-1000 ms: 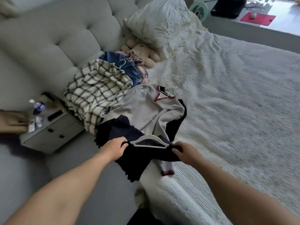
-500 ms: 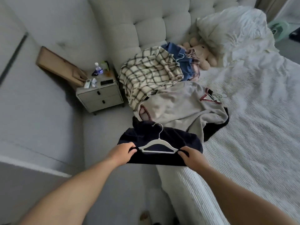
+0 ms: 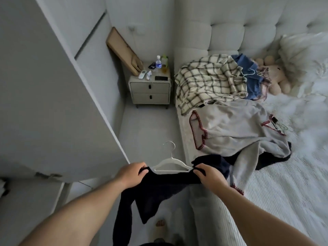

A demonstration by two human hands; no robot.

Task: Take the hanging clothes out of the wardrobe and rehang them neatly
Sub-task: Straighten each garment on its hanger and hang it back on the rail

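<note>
Holding a dark sweater [image 3: 159, 190] on a white hanger [image 3: 171, 164], a person stands in the gap between a bed [image 3: 284, 201] on the right and a pale wardrobe door [image 3: 53, 103] on the left. The left hand [image 3: 130, 174] pinches one shoulder of the sweater with curled fingers [image 3: 142, 168]; the right hand [image 3: 210, 176] grips the other shoulder the same way. The hanger's bar runs left to right between the two hands, level, with its hook [image 3: 170, 145] pointing away from the person, toward the far end of the gap. The wardrobe lies to the left, so the left hand is the nearer one to it.

On the bed, well apart from the hands, lie a grey cardigan [image 3: 236, 132] with red trim, a checked shirt [image 3: 207, 82] and a blue garment [image 3: 252, 80], waiting to be rehung. A bedside cabinet [image 3: 150, 91] stands far off.

The wardrobe's inside and its rail are out of sight. The sweater's lower part hangs down into shadow, and part of it drapes on the bed edge behind the right hand, hard to make out.
</note>
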